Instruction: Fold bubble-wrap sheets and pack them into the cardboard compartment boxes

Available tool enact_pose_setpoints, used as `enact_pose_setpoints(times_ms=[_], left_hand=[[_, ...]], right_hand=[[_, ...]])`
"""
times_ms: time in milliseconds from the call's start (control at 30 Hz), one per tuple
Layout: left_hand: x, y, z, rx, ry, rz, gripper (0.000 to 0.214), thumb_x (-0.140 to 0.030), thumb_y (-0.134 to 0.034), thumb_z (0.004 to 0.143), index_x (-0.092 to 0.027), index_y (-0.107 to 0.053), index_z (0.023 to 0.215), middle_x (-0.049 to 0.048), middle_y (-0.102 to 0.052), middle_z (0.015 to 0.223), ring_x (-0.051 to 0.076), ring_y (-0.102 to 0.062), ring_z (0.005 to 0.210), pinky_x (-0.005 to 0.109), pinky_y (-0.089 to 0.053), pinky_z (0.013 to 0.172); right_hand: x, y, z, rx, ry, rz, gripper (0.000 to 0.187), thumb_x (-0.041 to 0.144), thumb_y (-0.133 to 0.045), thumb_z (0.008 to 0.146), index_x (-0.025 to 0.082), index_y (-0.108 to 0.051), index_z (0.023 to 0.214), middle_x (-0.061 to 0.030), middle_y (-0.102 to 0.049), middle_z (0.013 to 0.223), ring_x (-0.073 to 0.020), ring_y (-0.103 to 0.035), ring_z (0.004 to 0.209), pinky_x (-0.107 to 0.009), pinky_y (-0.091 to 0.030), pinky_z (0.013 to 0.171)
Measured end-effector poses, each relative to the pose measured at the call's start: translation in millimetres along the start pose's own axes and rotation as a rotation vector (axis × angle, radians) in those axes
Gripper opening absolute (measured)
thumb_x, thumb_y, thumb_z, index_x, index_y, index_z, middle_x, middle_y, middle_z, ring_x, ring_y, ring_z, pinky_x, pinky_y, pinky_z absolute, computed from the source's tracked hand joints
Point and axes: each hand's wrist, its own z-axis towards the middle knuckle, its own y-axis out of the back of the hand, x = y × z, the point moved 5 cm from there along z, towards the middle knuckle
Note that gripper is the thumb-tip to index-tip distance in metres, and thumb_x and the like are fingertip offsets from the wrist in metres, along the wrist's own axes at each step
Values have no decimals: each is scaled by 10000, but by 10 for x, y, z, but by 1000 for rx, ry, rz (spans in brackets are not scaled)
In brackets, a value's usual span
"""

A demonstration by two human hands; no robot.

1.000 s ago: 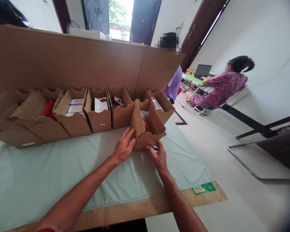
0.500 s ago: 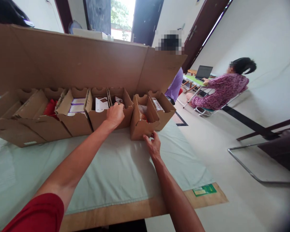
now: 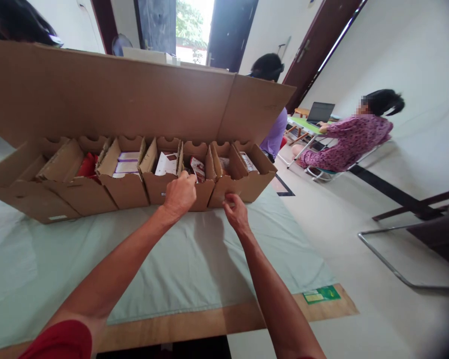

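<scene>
A row of brown cardboard file-style boxes stands on a pale green cloth (image 3: pixel 164 269). My left hand (image 3: pixel 181 192) is closed at the front of a box (image 3: pixel 204 197), its fingers over the top edge of the front wall. Inside that box lies a red-and-white packet (image 3: pixel 197 169). My right hand (image 3: pixel 235 213) is at the lower front of the neighbouring box (image 3: pixel 222 189), fingers loosely bent, thumb slightly apart, nothing in it. Clear plastic wrapping shows in this neighbouring box. Further left, boxes hold a white card (image 3: pixel 166 164), white-and-purple packs (image 3: pixel 127 164) and something red (image 3: pixel 88 165).
A tall cardboard panel (image 3: pixel 134 94) rises behind the boxes. The table's wooden edge (image 3: pixel 194 321) is near me, with a green label (image 3: pixel 322 294) at its right corner. A person (image 3: pixel 353 132) sits at a laptop on the right; others are behind the panel.
The box at my right hand has moved back into the row. The box at my left hand has come forward, showing its packet more clearly. The view has shifted slightly.
</scene>
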Motion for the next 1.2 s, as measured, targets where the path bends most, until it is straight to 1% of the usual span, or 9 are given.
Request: enact_pose_setpoints(times_ms=[167,367,533,667,800,933,1033,1100,1200], left_hand=[[-99,-7,40,-5,7,-36,365,-151,-397,986,-194,-700,1185,135,-656,1170,280,-721,1007,386,-543,847],[-237,-14,-27,-22,-16,-83,351,-153,-399,993,-189,-701,1169,135,-661,1170,271,-728,982,374,-549,822],[-320,50,-204,0,-35,-88,334,-147,-423,983,-195,-688,1182,130,-668,1153,287,-731,991,388,-559,816],[-520,58,-486,29,-101,-123,297,-143,-450,975,-203,-680,1153,115,-670,1116,271,-741,947,375,-574,784],[-644,101,-968,-68,-270,-277,286,-188,-445,1004,-209,-669,1181,98,-671,1089,217,-734,881,320,-580,731],[-404,366,-1558,-447,-563,-572,296,-252,-462,1024,-229,-645,1256,73,-686,1082,159,-702,901,250,-579,750],[20,461,-1729,-667,-437,-700,265,-234,-526,996,-248,-646,1232,72,-668,1120,158,-672,932,265,-579,769],[270,354,-1649,-680,-234,-810,275,-263,-532,992,-248,-636,1246,87,-637,1212,166,-659,954,295,-579,767],[379,-92,-1380,-451,-36,-1016,400,-393,-587,950,-241,-603,1320,123,-580,1363,224,-652,1091,372,-583,847]], right_hand=[[80,28,145,16,6,-4,391,447,-623,760,178,-699,1034,-160,-737,1096,-307,-671,977,-463,-552,824],[584,304,-235,13,160,11,516,427,-616,830,205,-644,1296,-126,-710,1195,-259,-671,932,-375,-537,729],[1113,242,-332,144,219,-245,710,305,-642,824,275,-482,1516,2,-711,767,-213,-618,633,-323,-427,632],[1304,256,-408,239,229,-456,350,222,-586,822,281,-717,1142,-9,-698,661,-208,-609,594,-292,-312,567],[1317,570,-716,282,229,-398,150,258,-545,866,254,-691,828,-37,-725,701,-208,-640,614,-296,-355,577],[1147,1160,-1118,259,203,-159,163,400,-605,886,276,-708,913,-30,-755,792,-210,-652,614,-330,-491,621],[913,1626,-1356,124,135,-107,185,439,-674,864,280,-720,948,-38,-758,862,-226,-693,711,-359,-545,695],[744,1867,-1507,-29,65,-29,292,423,-712,859,274,-693,1109,-47,-759,963,-232,-718,814,-383,-562,792],[514,1965,-1750,-135,-25,162,608,410,-722,880,290,-498,1432,-103,-713,1230,-253,-720,1013,-424,-562,881]])
